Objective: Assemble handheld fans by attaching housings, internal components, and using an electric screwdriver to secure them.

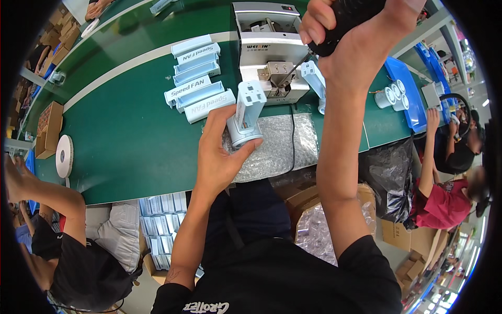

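My left hand (215, 149) grips a light blue plastic fan housing (244, 138) by its round base, the open body standing upright above the bubble wrap sheet (298, 141). Raised at the upper right, my right hand (353, 55) is closed around a black electric screwdriver (355, 21). Its thin bit (295, 69) slants down to the metal front block of a silver screw feeder (269, 49); whether the tip touches a screw is too small to tell. Another light blue housing (314, 81) stands beside the feeder, partly behind my right wrist.
Several light blue shell pieces (196, 86) lie in a row left of the feeder. A black cable (293, 133) crosses the bubble wrap. White-blue cylinders (392, 97) stand by a blue tray (410, 112). A tape roll (64, 156) lies at left. Co-workers sit on both sides.
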A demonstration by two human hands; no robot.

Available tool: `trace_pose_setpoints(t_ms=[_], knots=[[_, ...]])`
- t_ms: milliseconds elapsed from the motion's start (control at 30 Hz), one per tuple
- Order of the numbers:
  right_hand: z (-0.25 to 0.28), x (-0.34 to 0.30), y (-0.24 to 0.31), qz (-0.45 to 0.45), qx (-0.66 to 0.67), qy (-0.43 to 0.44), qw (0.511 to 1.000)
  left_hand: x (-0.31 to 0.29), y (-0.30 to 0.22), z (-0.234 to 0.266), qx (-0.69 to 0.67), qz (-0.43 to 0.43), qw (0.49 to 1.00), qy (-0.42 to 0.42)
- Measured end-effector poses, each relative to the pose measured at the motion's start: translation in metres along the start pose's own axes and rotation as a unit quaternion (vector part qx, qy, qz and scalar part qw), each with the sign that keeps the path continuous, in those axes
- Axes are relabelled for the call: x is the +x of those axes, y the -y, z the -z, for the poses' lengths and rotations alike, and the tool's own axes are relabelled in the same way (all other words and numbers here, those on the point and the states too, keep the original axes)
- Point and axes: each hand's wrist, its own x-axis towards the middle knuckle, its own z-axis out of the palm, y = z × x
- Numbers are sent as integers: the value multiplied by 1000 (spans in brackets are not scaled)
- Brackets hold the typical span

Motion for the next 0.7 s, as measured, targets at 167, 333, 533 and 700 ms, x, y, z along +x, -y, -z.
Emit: trace_pose_setpoints(t_ms=[167, 333, 533, 700], knots=[[3, 4, -5, -7, -11, 30, 999, -2, 1, 0, -15, 9, 1000, -11], [-13, -18, 22, -131, 34, -162, 977, -4, 1, 1, 3, 11, 1000, -22], [-6, -44, 43, -108, 174, -29, 978, -1, -7, 0, 17, 19, 999, -28], [-22, -41, 32, -101, 155, -11, 983, 0, -3, -2, 12, -3, 1000, -28]])
